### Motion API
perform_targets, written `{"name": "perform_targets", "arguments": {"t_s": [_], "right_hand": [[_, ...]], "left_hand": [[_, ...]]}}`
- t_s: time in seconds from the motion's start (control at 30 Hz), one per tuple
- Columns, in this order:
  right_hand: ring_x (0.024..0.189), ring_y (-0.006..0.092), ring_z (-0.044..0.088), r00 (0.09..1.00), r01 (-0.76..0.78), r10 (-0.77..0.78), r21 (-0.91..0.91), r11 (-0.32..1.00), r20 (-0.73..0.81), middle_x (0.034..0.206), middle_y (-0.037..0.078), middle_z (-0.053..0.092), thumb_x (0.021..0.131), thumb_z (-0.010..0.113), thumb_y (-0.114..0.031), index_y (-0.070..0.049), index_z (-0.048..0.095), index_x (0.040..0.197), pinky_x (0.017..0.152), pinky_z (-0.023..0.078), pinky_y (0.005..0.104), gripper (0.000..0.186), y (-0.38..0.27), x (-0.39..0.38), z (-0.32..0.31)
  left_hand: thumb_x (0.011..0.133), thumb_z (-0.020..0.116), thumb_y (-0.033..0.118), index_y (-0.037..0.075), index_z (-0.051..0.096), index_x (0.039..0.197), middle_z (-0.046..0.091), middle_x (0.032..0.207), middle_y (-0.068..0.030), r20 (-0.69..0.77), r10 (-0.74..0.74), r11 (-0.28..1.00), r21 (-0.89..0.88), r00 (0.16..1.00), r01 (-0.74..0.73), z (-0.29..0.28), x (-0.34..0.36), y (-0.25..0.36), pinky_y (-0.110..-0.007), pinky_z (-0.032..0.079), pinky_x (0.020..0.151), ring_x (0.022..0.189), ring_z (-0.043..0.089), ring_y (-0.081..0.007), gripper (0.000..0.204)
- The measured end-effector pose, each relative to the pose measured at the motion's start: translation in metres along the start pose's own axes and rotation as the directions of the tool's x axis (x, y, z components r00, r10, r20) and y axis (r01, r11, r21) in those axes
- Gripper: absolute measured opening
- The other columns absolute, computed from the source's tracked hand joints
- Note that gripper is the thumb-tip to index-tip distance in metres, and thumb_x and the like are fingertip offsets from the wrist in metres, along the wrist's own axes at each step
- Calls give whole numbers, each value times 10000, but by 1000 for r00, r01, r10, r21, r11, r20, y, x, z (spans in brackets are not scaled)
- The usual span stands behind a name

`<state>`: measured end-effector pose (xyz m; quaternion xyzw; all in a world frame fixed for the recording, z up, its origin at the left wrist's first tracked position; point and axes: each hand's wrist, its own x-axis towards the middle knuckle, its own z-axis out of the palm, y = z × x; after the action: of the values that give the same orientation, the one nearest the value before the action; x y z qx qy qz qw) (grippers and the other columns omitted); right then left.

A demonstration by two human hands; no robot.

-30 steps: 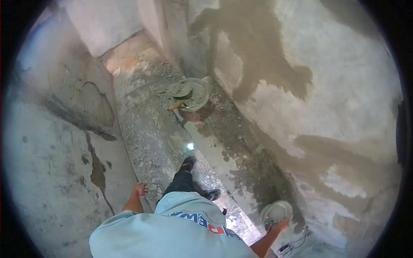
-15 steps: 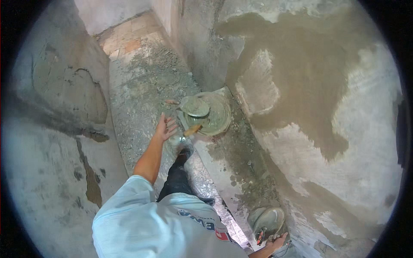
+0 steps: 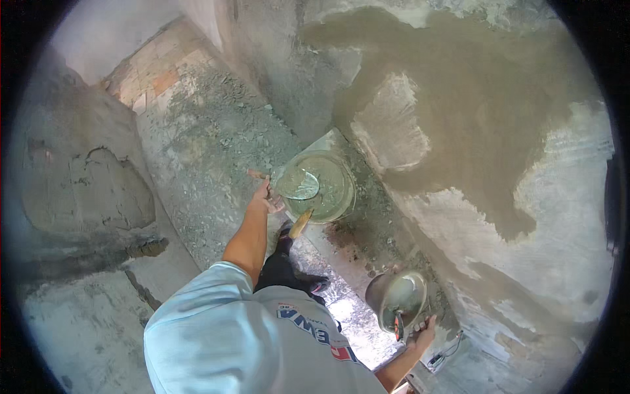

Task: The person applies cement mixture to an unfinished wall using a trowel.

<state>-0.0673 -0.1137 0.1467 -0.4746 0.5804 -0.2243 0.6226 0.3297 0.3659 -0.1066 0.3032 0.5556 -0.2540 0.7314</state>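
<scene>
A wide round tub (image 3: 346,209) of grey wet mortar stands ahead of me. Inside it lies a rounded metal scoop (image 3: 306,188), mortar on part of its shiny surface. A yellowish wooden handle (image 3: 300,224) sticks out over the tub's near rim, and a reddish handle (image 3: 258,174) juts out at its left. My left hand (image 3: 265,196) is at the tub's left edge, fingers apart, just below the reddish handle. At lower right, my right hand (image 3: 422,333) grips the rim of a smaller bucket (image 3: 379,292), which is tilted. A red-and-black handled tool (image 3: 398,324) rests in that bucket.
Rubble and dust cover the floor (image 3: 203,131) at left. A wall (image 3: 459,118) with a damp mortar patch rises at right; a rough plastered wall (image 3: 85,197) stands at left. A dark cable (image 3: 449,351) lies near my right hand. My shoe (image 3: 318,284) is near the tub.
My right hand and the smaller bucket have moved forward, toward the tub. My left hand has come closer to the tub's left edge. The scoop now sits more tilted in the tub.
</scene>
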Motion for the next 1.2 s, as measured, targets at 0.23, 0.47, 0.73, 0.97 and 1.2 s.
{"name": "perform_targets", "arguments": {"t_s": [0.23,0.47,0.73,0.97,1.2], "right_hand": [[521,104,426,1000,-20,20,-43,999,-2,633,-28,449,990,631,-330,-71,614,920,478,366,284,269,11,-41,27],[504,120,445,998,-30,29,-24,999,-62,622,-30,453,975,652,-379,-76,606,897,460,360,293,317,25,-53,11],[480,103,424,999,-21,18,-58,998,-43,601,-35,426,966,656,-407,-69,597,876,428,331,275,355,23,-58,-13],[461,102,397,999,-32,34,-62,998,30,596,-41,412,968,658,-397,-82,586,868,410,306,275,338,22,-62,-16],[481,87,365,990,53,-46,-51,997,136,597,-60,383,953,690,-400,-91,591,883,450,279,269,331,-3,-70,2]], "left_hand": [[920,653,554,228,687,987,608,955,31,132,46,995,76,990,-57,-1,-5,-15,-496,487,875,923,588,-180,334],[924,631,506,186,656,1126,618,1089,38,150,260,935,208,954,-288,7,-31,-34,-466,468,905,1026,563,-188,379],[913,694,361,55,684,968,605,810,-32,19,532,847,-20,847,-532,10,-51,-131,-354,474,640,779,573,-132,312],[858,684,381,182,571,859,463,737,17,82,319,940,-153,944,-305,6,-63,-242,-324,413,498,583,453,-141,229],[885,656,416,204,615,1106,562,931,5,87,95,995,25,992,-97,-1,-82,-266,-414,497,815,865,548,-158,309]]}}
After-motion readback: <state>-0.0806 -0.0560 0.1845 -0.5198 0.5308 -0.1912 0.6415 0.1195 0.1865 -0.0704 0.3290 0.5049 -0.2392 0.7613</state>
